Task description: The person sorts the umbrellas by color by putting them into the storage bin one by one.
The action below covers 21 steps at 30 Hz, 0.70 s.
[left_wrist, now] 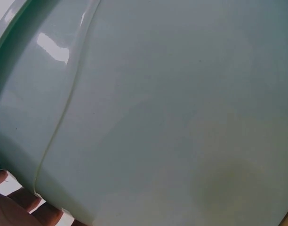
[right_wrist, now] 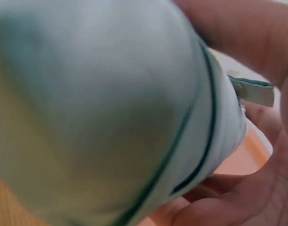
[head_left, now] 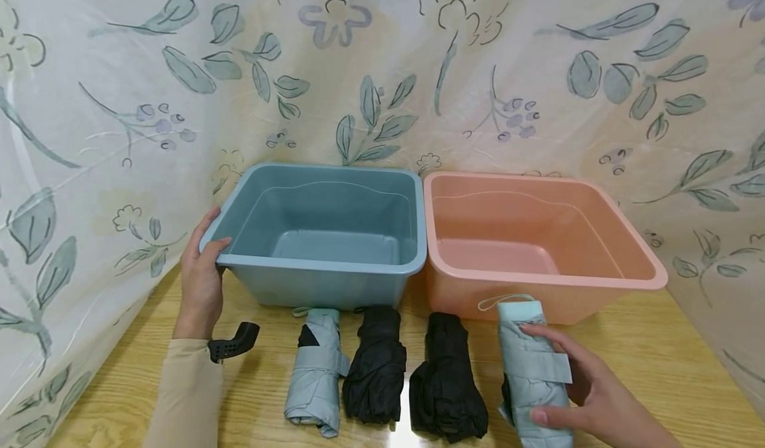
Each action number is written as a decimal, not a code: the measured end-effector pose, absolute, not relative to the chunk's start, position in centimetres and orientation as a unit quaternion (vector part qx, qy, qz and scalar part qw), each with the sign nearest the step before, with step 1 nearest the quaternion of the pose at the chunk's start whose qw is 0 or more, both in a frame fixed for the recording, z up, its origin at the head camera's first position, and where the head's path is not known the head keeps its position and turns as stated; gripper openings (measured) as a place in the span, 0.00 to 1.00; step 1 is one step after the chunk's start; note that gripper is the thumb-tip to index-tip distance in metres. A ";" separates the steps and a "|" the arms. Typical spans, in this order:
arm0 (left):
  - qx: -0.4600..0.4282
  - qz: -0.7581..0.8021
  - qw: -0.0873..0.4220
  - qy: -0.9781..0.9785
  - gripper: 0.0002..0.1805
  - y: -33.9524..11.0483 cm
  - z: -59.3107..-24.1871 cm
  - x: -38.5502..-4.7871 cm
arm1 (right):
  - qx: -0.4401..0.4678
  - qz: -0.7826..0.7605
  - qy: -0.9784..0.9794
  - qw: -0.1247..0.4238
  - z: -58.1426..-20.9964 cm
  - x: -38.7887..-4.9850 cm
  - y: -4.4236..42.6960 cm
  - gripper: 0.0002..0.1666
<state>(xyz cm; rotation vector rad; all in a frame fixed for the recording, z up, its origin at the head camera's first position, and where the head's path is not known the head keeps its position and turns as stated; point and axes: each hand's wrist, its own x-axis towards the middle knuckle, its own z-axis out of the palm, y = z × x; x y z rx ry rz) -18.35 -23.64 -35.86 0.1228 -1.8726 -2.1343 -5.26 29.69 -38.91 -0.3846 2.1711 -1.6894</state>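
Observation:
My left hand [head_left: 202,272] grips the left rim of a blue plastic bin [head_left: 323,267], thumb over the edge and fingers along the outside. In the left wrist view the bin's smooth wall [left_wrist: 158,103] fills most of the picture, with fingertips [left_wrist: 47,214] at the lower left. My right hand [head_left: 588,385] holds a light blue folded umbrella [head_left: 528,342], thumb on its near side and fingers around its right side. A mint cap and cord loop top that umbrella. Close up, the right wrist view shows its pale fabric [right_wrist: 111,94] against the palm.
Beside the blue bin stands a pink bin [head_left: 538,280]. In front lie another light blue folded umbrella [head_left: 313,381], a black folded umbrella [head_left: 376,368] and a second black one [head_left: 447,381], on a wooden table [head_left: 257,401]. A floral sheet [head_left: 382,56] hangs behind.

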 end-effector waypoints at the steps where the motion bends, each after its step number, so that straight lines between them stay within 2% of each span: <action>1: 0.043 -0.742 0.149 -0.652 0.31 -23.7 -35.9 -18.3 | -0.135 -0.596 0.771 0.178 -38.6 -5.2 29.5 0.55; 12: 0.040 -0.743 0.148 -0.651 0.31 -23.8 -35.8 -18.2 | -0.241 -0.565 0.787 0.065 -33.3 -5.9 25.5 0.59; 21: 0.039 -0.743 0.147 -0.652 0.31 -23.8 -35.9 -18.1 | -0.291 -0.559 0.775 0.041 -29.1 -8.1 20.6 0.59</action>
